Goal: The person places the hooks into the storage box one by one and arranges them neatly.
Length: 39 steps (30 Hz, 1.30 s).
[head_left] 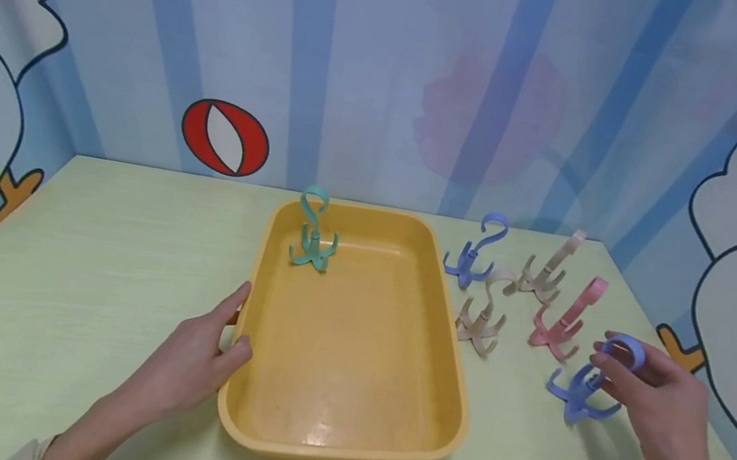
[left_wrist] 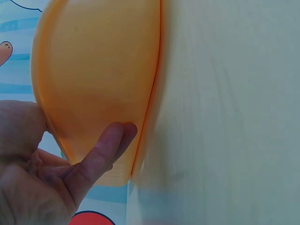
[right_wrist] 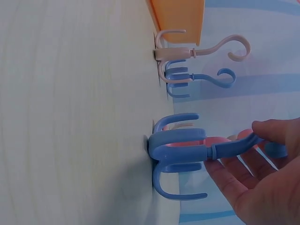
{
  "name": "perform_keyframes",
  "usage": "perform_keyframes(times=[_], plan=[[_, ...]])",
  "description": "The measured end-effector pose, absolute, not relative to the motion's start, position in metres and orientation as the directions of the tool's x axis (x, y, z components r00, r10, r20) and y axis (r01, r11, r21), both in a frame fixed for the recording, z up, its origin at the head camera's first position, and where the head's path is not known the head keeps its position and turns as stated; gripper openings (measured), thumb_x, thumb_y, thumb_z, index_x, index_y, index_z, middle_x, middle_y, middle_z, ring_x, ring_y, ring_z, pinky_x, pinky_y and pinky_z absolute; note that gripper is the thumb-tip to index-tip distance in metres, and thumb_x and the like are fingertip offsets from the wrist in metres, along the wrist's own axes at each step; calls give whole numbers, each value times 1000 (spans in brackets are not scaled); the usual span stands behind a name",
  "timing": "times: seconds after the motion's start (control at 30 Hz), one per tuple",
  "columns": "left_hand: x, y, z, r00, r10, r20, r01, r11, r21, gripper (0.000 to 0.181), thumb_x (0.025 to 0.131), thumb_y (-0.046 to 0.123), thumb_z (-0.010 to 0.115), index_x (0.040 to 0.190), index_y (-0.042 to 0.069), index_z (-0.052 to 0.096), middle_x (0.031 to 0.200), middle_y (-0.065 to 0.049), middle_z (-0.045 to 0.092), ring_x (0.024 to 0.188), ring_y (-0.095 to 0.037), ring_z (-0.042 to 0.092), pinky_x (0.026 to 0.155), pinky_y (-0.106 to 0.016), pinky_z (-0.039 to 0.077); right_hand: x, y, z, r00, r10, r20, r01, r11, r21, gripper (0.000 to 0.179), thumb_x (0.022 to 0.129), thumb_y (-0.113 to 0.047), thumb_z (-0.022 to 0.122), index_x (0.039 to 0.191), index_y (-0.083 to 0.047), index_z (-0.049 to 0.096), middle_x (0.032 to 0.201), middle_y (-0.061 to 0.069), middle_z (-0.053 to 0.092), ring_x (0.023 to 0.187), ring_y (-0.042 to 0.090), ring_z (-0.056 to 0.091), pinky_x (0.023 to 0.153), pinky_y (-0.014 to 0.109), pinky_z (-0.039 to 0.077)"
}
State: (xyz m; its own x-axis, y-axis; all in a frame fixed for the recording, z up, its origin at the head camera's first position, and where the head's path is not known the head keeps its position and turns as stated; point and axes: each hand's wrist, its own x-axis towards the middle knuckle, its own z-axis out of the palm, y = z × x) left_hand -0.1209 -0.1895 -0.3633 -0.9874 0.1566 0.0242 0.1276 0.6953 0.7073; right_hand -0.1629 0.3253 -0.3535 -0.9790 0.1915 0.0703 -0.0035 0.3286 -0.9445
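A yellow tray (head_left: 356, 343) lies on the table, and my left hand (head_left: 189, 363) grips its left rim, thumb over the edge and fingers (left_wrist: 105, 147) against the outer wall. Inside the tray's far left corner stands a green multi-prong hook (head_left: 313, 251). To the right of the tray my right hand (head_left: 666, 410) pinches the curved top of a blue multi-prong hook (head_left: 579, 396). The right wrist view shows this blue hook (right_wrist: 178, 152) upright, its base at the tabletop; whether it touches is hard to tell.
Between tray and right hand stand a pink hook (head_left: 562, 326), two beige hooks (head_left: 540, 281) and another blue hook (head_left: 466, 264). A printed backdrop (head_left: 382, 68) rises behind the pale green table (head_left: 136, 247) and along both sides.
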Motion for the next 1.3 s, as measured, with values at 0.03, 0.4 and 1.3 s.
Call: perform_keyframes(times=[0.03,0.4,1.3], plan=[[-121,-190,-363,-987,156,25,127,696,707,73,102,16,50,168,2,22,150,-27,58,89,-13,74,81,-30,58,-163,325,-354,-978,197,70,-3,320,-947,25,95,-19,79,114,-35,75,94,-28,76,84,-7,75,70,15,61],[-121,-189,-363,-989,149,21,121,699,705,74,102,17,50,168,3,21,150,-26,59,82,-10,70,78,-28,56,-162,320,-351,-984,138,112,-84,196,-977,24,96,-12,77,116,-26,78,103,-22,77,86,-2,77,72,16,62],[-121,-189,-363,-990,139,3,99,688,719,75,101,16,50,169,5,20,151,-26,58,81,-11,70,75,-27,55,-156,287,-318,-978,33,204,-187,276,-943,27,96,-9,77,122,-12,73,98,-12,78,87,6,79,72,21,64]])
